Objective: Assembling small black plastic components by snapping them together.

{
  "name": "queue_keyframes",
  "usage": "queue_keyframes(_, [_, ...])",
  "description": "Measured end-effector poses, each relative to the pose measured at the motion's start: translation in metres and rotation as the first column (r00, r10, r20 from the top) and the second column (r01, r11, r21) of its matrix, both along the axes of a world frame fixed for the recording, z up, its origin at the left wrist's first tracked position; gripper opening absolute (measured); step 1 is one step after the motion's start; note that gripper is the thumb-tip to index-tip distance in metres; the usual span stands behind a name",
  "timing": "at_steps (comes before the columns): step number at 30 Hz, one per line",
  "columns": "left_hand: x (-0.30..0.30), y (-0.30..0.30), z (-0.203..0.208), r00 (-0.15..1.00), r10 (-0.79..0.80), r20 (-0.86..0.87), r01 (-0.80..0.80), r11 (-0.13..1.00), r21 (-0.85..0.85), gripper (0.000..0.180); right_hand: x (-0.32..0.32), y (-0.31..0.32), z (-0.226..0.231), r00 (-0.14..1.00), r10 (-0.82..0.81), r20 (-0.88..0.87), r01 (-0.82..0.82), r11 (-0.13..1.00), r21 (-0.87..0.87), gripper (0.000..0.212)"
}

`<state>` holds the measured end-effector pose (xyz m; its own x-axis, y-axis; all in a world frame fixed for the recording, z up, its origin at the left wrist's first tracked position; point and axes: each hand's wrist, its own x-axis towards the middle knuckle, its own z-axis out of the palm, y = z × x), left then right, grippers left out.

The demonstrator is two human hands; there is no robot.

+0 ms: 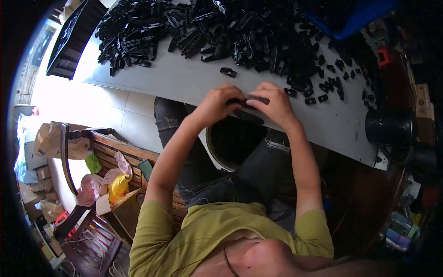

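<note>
While alignment is probably mattering most, left hand (216,102) and right hand (278,104), nearly closed, are pinching a black plastic part (236,102).

"Furniture?"
"One grey-topped table (166,78). Slatted wooden seat (104,144) to its near left; stacked cartons (44,173) farther out on that side."
"Floor?"
"Pale tiles (138,108), joints visible, left of the table. Surface to its right too dark to assess."
"Light and openings?"
"Strong glare (99,94) at the table's left end; beyond it a bright opening (37,57), possibly a window, detail unclear. Right of the table, deep shade."
</note>
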<state>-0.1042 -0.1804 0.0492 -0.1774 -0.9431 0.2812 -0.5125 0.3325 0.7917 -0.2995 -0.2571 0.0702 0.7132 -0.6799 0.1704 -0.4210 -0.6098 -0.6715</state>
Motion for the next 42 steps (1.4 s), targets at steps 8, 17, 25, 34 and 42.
queue_keyframes(8, [0.032,-0.011,0.007,0.968,0.165,-0.189,-0.162,0.986,0.031,0.014,0.067,-0.008,-0.017,0.998,-0.062,-0.013,0.054,0.941,-0.335,0.031])
queue_keyframes(17, [0.033,-0.022,0.004,0.771,0.56,0.303,-0.547,0.826,-0.138,0.022,0.008,0.014,-0.015,0.882,-0.354,0.312,0.309,0.933,0.183,0.024])
queue_keyframes(25, [-0.004,0.012,0.011,0.912,0.19,0.363,-0.183,0.982,-0.055,0.036,-0.037,0.034,-0.011,0.903,-0.412,0.121,0.426,0.896,-0.127,0.021])
queue_keyframes(34, [-0.005,0.008,0.003,0.994,0.043,-0.102,-0.021,0.978,0.206,0.028,-0.026,0.033,-0.007,0.958,-0.233,0.167,0.225,0.972,0.066,0.023])
queue_keyframes(42, [-0.006,0.002,0.001,0.991,0.017,-0.131,-0.007,0.997,0.078,0.022,-0.026,0.034,-0.013,0.955,-0.201,0.216,0.223,0.971,-0.085,0.03])
